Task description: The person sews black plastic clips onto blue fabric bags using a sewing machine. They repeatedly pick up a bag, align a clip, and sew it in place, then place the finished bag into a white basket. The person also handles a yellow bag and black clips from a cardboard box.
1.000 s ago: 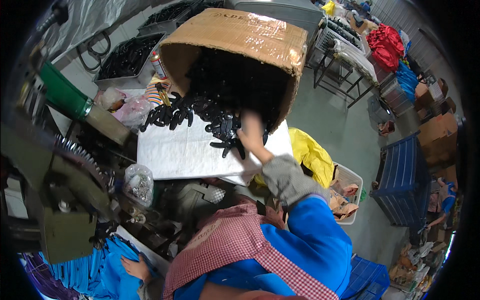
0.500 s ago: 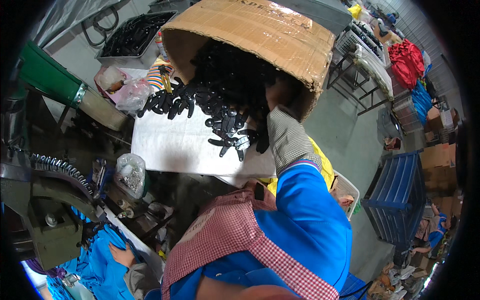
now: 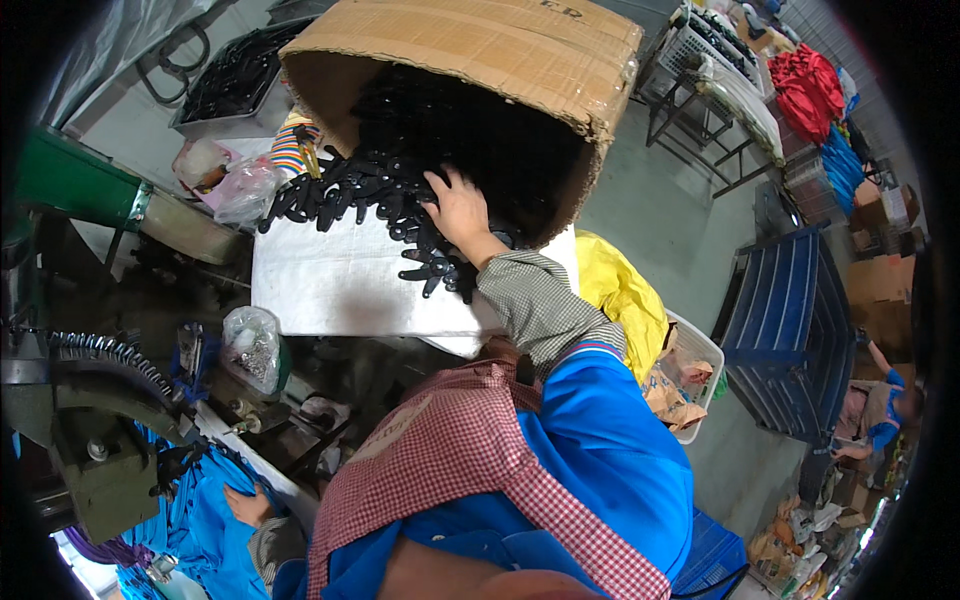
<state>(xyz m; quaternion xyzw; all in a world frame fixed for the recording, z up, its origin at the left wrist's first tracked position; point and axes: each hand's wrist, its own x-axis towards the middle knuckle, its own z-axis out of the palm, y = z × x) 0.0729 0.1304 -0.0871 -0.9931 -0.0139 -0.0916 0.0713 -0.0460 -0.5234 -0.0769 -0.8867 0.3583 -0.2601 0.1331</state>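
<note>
My right hand (image 3: pixel 458 208) reaches over loose black plastic parts (image 3: pixel 385 180), fingers apart and touching them at the mouth of a tipped cardboard box (image 3: pixel 455 35). The box is heaped inside with dark pieces and rests on a white-covered table (image 3: pixel 320 290), where more parts spill out. My left hand (image 3: pixel 247 505) lies at the lower left with fingers apart on blue fabric (image 3: pixel 200 520), beside an olive metal machine (image 3: pixel 100 480).
A bag of small metal pieces (image 3: pixel 250 350), yellow sack (image 3: pixel 620 295), white crate (image 3: pixel 700 345) and blue metal bin (image 3: pixel 785 330) surround me. Grey trays (image 3: pixel 225 120) stand behind. A co-worker (image 3: pixel 880 420) works at far right.
My right hand went deep into the right of the box and now shows again farther left, on the spilled parts. The box sits higher-left in view. My left hand stays on the fabric.
</note>
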